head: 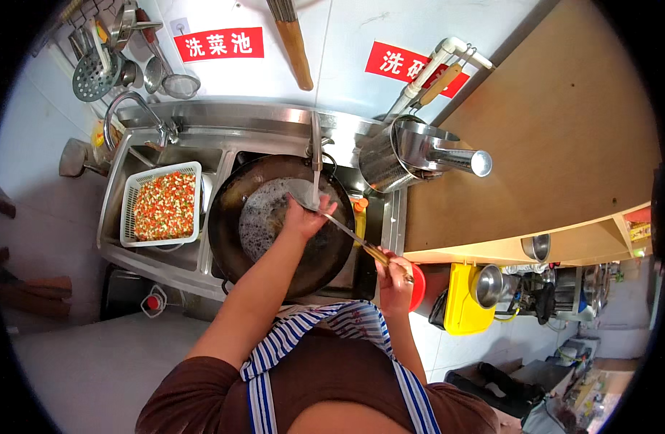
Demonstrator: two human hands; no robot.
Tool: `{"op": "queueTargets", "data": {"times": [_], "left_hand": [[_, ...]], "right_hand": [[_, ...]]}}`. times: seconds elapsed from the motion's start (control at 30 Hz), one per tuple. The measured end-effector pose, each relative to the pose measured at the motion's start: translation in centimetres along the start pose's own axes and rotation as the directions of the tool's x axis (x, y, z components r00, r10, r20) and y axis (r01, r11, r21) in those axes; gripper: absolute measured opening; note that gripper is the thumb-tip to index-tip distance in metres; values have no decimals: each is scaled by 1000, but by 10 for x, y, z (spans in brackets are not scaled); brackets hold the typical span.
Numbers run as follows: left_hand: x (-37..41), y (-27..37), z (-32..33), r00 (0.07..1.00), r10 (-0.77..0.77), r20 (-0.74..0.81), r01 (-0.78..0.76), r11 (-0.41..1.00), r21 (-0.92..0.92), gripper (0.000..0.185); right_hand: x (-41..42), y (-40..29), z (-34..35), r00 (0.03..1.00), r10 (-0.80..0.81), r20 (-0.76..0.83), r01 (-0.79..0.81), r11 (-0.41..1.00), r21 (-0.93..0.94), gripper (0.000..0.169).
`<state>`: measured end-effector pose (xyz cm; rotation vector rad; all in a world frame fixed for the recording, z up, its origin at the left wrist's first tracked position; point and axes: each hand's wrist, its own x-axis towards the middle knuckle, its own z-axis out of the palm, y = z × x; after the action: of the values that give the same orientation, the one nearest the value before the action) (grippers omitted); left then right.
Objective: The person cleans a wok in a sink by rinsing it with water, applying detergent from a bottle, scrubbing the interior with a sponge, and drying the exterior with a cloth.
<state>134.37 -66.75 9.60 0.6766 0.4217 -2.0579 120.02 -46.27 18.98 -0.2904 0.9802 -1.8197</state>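
Note:
A large dark wok [332, 255] rests over the right sink basin, with foamy water [262, 222] inside. Above it, a metal faucet [317, 146] runs a stream of water onto the head of a long-handled metal utensil, probably a ladle or wok spatula [300, 194]. My right hand [396, 276] is closed around the utensil's wooden handle. My left hand [306, 216] is at the utensil's head, under the stream, its fingers partly spread; whether it grips the metal cannot be told.
In the left basin sits a white plastic basket [196, 233] of chopped red, white and green food. A perforated metal cylinder [384, 160] with a metal pot [427, 142] stands right of the faucet. A wooden cabinet [517, 135] rises at right; utensils hang upper left, including a skimmer [94, 78].

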Motion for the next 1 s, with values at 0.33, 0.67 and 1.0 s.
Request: {"op": "queueTargets", "data": {"times": [0.33, 0.67, 1.0], "left_hand": [[7, -17, -4, 945, -245, -216, 265, 962, 64, 21], [-7, 3, 36, 957, -173, -232, 173, 985, -20, 14], [-42, 31, 39, 995, 12, 101, -76, 749, 659, 13]], "right_hand": [[-1, -14, 52, 750, -232, 619, 646, 456, -611, 19], [26, -15, 81, 870, -148, 471, 476, 502, -722, 21], [91, 64, 39, 948, 307, 86, -317, 937, 146, 40]]}}
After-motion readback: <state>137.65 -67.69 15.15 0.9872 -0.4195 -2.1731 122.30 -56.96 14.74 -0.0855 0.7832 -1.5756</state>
